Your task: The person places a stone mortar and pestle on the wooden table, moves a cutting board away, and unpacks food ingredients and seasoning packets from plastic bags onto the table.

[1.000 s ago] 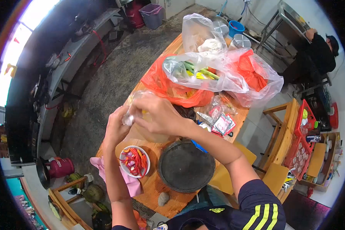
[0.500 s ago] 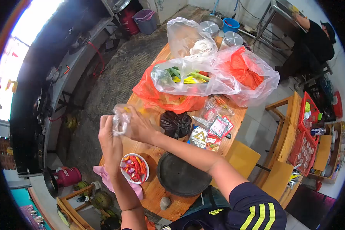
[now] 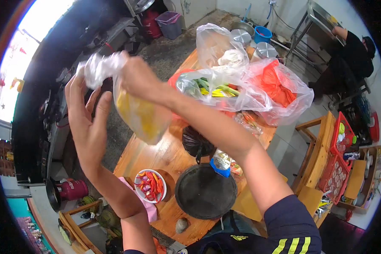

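A clear plastic bag (image 3: 142, 116) with something yellow inside hangs from my right hand (image 3: 142, 80), whose closed fingers grip its gathered top. My left hand (image 3: 89, 114) is raised beside it, fingers spread, with the bag's crumpled top edge near its fingertips. Below on the wooden table (image 3: 173, 222) are a white bowl (image 3: 164, 186) of red chillies and shallots, a dark round stone slab (image 3: 206, 191) and a small grey stone (image 3: 181, 225). A black plastic bag (image 3: 196, 142) lies partly behind my right forearm.
Clear bags with vegetables (image 3: 218, 91) and a red bag (image 3: 273, 84) cover the table's far end. Beyond are metal pots (image 3: 266, 51) and a blue bucket (image 3: 262, 34). Red crates (image 3: 334, 178) stand at right. A person in black (image 3: 351, 63) is at the back right.
Both hands have risen and come closer to the camera, lifting the clear bag off the table area. My left hand's fingers have spread apart from the bag's top.
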A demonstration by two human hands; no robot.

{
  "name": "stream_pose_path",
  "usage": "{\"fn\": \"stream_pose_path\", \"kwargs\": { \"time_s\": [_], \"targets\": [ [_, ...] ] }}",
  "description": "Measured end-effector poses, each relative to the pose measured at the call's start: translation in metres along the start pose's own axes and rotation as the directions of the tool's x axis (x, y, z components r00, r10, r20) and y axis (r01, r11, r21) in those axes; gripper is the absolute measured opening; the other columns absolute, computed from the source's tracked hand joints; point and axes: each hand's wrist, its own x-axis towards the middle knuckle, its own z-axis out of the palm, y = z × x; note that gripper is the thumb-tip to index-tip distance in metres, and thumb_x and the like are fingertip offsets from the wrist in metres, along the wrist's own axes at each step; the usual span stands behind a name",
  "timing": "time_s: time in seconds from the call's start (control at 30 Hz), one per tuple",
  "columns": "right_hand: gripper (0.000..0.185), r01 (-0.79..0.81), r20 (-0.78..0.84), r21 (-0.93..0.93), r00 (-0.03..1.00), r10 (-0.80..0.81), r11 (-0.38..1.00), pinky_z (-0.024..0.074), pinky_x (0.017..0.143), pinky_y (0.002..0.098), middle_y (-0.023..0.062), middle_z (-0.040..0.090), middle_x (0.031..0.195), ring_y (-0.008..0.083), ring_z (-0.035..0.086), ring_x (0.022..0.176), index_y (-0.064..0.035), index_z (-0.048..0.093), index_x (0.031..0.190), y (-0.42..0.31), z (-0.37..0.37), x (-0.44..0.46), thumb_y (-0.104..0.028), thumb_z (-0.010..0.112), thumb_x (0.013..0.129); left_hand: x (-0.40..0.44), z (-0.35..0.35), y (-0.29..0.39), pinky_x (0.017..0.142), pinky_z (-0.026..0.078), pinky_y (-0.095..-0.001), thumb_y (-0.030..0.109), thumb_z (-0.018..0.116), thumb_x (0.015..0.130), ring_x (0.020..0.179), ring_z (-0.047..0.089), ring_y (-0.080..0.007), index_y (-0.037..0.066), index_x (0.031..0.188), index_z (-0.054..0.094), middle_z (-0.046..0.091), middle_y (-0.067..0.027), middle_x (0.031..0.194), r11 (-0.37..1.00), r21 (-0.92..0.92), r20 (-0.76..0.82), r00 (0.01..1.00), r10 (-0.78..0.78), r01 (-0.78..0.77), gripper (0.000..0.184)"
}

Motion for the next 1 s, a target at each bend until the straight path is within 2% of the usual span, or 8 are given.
{"fn": "stream_pose_path", "kwargs": {
  "time_s": [0.13, 0.27, 0.3, 0.43, 0.5, 0.6, 0.73, 1.0],
  "targets": [
    [0.019, -0.089, -0.055, 0.074, 0.994, 0.093, 0.993, 0.0524, 0.073, 0.0451, 0.0281, 0.063, 0.08, 0.0426, 0.064, 0.08, 0.0073, 0.062, 0.087, 0.026, -0.037, 0.048, -0.003, 0.057, 0.071, -0.03, -0.002, -0.009, 0.102, 0.04, -0.0374, 0.005, 0.062, 0.087, 0.129, 0.042, -0.0225, 0.009, 0.134, 0.047, 0.043, -0.011, 0.138, 0.992, 0.125, -0.115, 0.993, 0.009, 0.005, 0.05],
    [0.021, 0.077, -0.26, -0.19, 0.957, -0.126, 0.979, 0.0524, 0.063, 0.044, 0.0226, 0.063, 0.068, 0.0364, 0.066, 0.066, 0.0027, 0.065, 0.063, 0.112, -0.031, 0.075, -0.016, 0.06, 0.07, -0.089, -0.01, -0.028, 0.104, 0.038, -0.0372, 0.004, 0.063, 0.082, 0.129, 0.042, -0.0247, 0.007, 0.125, 0.056, 0.041, -0.0105, 0.139, 0.952, 0.256, 0.055, 0.981, -0.186, 0.167, 0.043],
    [0.024, 0.211, -0.067, -0.586, 0.95, -0.306, 0.782, 0.0523, 0.062, 0.0446, 0.0222, 0.064, 0.067, 0.0359, 0.066, 0.065, 0.0024, 0.066, 0.064, 0.154, -0.034, 0.077, -0.02, 0.061, 0.07, -0.106, -0.014, -0.034, 0.104, 0.037, -0.0384, 0.003, 0.063, 0.08, 0.129, 0.042, -0.0267, 0.007, 0.121, 0.058, 0.042, -0.0122, 0.138, 0.941, 0.306, 0.107, 0.977, -0.187, 0.146, 0.041],
    [0.026, -0.376, -0.187, -0.399, 0.926, 0.327, 0.836, 0.0522, 0.076, 0.0453, 0.0233, 0.066, 0.087, 0.0382, 0.065, 0.083, 0.001, 0.062, 0.088, 0.236, -0.055, 0.067, -0.019, 0.06, 0.072, -0.148, -0.032, -0.025, 0.105, 0.033, -0.0425, 0.002, 0.064, 0.075, 0.128, 0.042, -0.0321, 0.004, 0.11, 0.063, 0.045, -0.017, 0.133, 0.931, 0.294, 0.185, 0.943, -0.277, 0.216, 0.035],
    [0.037, -0.509, -0.26, -0.361, 0.86, 0.44, 0.781, 0.0518, 0.082, 0.0455, 0.0247, 0.066, 0.098, 0.0398, 0.065, 0.091, 0.0014, 0.059, 0.106, 0.264, -0.074, 0.055, -0.017, 0.059, 0.073, -0.162, -0.043, -0.02, 0.105, 0.032, -0.0436, 0.002, 0.064, 0.074, 0.127, 0.043, -0.0327, 0.003, 0.108, 0.064, 0.047, -0.0178, 0.132, 0.894, 0.327, 0.166, 0.912, -0.374, 0.307, 0.034],
    [0.029, -0.51, -0.518, -0.368, 0.807, 0.284, 0.778, 0.0511, 0.074, 0.0481, 0.0239, 0.067, 0.083, 0.0381, 0.067, 0.082, 0.0012, 0.067, 0.081, 0.297, -0.096, 0.031, -0.024, 0.057, 0.07, -0.181, -0.051, -0.023, 0.105, 0.033, -0.0436, 0.003, 0.065, 0.073, 0.126, 0.043, -0.0328, 0.003, 0.105, 0.064, 0.047, -0.0179, 0.131, 0.866, 0.329, 0.154, 0.883, -0.443, 0.377, 0.032],
    [0.049, -0.478, -0.277, -0.504, 0.878, 0.39, 0.719, 0.0479, 0.085, 0.0492, 0.0299, 0.064, 0.095, 0.044, 0.062, 0.096, 0.0069, 0.049, 0.114, 0.328, -0.15, 0.013, -0.023, 0.061, 0.077, -0.189, -0.045, -0.025, 0.103, 0.037, -0.0437, 0.004, 0.066, 0.073, 0.121, 0.048, -0.0324, 0.004, 0.103, 0.065, 0.051, -0.0159, 0.127, 0.847, 0.325, 0.186, 0.85, -0.493, 0.42, 0.03],
    [0.048, -0.098, 0.09, -0.608, 0.978, 0.191, 0.788, 0.0471, 0.077, 0.054, 0.0296, 0.064, 0.094, 0.0481, 0.06, 0.089, -0.0028, 0.048, 0.122, 0.335, -0.154, -0.005, -0.003, 0.054, 0.074, -0.194, -0.025, -0.033, 0.1, 0.04, -0.044, -0.001, 0.068, 0.072, 0.117, 0.052, -0.0333, 0.006, 0.105, 0.066, 0.057, -0.015, 0.118, 0.845, 0.298, 0.245, 0.821, -0.517, 0.443, 0.034]
  ]
}}
